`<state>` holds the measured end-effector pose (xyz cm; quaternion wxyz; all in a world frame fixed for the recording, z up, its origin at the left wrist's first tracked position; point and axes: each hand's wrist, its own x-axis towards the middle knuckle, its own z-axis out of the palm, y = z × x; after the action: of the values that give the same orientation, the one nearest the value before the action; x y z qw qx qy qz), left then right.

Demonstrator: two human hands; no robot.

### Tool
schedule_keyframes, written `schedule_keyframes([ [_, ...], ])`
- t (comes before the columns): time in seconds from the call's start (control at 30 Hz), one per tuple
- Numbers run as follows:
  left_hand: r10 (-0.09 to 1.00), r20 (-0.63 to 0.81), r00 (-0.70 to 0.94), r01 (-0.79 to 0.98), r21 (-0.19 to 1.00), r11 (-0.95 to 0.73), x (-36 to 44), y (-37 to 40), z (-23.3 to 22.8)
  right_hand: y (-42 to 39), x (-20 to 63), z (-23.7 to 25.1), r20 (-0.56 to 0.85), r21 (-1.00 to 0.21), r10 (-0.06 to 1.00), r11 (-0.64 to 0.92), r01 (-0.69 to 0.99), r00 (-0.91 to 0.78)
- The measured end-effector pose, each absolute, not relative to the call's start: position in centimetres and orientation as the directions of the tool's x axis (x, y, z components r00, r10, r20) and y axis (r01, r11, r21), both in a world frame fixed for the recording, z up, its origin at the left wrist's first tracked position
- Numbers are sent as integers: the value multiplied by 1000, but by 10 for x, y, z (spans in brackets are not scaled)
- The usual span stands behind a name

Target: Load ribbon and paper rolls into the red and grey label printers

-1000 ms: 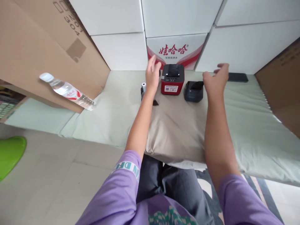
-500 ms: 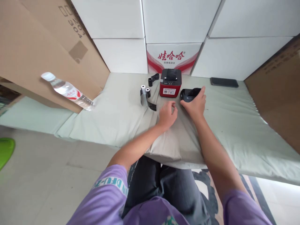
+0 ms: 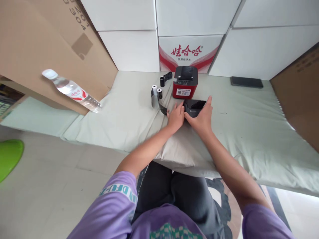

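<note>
Two hands now meet at the small black boxy printer (image 3: 195, 108), which has slid nearer on the pale green mattress, toward its front edge. Half a second ago only the right hand (image 3: 200, 119) touched it. Now its fingers curl over the top, and the left hand (image 3: 175, 117) presses the side, fingers together. The hands hide the printer's front, so I cannot tell if its lid is open.

Item: small black printer (image 3: 195, 108), boxy, seemingly with its top lid open; we find it resting on the beige pillow (image 3: 184, 146), just before the red printer (image 3: 185, 83).
</note>
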<state>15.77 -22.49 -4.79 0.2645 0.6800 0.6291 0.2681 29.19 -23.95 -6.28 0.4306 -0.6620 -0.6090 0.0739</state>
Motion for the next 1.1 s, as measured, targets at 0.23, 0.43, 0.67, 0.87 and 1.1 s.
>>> schedule_keyframes([
  [0.23, 998, 21, 62, 702, 710, -58, 153, -222, -49, -243, 288, -71, 407, -666, 890, 133, 734, 207],
  [0.43, 1000, 14, 6, 724, 689, -14, 140, -220, -40, -242, 286, -78, 392, -681, 904, 160, 715, 170],
  [0.67, 995, 62, 82, 721, 685, -102, 135, -204, -43, -219, 314, -92, 370, -697, 929, 292, 655, -20],
  [0.87, 993, 40, 115, 719, 687, -111, 135, -201, -44, -205, 328, -98, 365, -744, 914, 400, 535, -175],
  [1.1, 983, -12, 181, 739, 661, -128, 133, -203, -43, -205, 327, -97, 355, -752, 921, 382, 538, -158],
])
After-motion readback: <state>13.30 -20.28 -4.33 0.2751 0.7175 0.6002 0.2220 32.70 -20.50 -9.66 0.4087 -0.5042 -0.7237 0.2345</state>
